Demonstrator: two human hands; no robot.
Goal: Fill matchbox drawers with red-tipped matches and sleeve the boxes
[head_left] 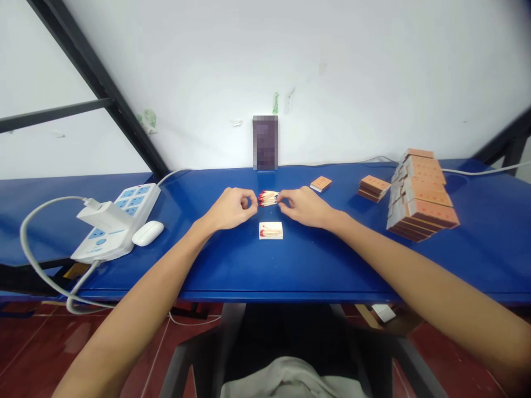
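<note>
A small bundle of red-headed matches (268,198) lies on the blue table between my hands, heads pointing left. My left hand (235,208) is curled, its thumb and forefinger drawn close at the head end. At the other end, the bent fingers of my right hand (303,206) meet the bare sticks. Nearer to me, a white matchbox tray (279,225) holds a few matches, also with their heads to the left. An orange-topped matchbox (321,183) sits just beyond my right hand.
Stacked matchboxes (423,199) stand at the right, with a smaller stack (373,188) beside them. At the left are a white power strip (120,221) with a plugged-in charger and cable, and a white earbud case (148,233). A dark pixelated object (265,143) leans against the wall.
</note>
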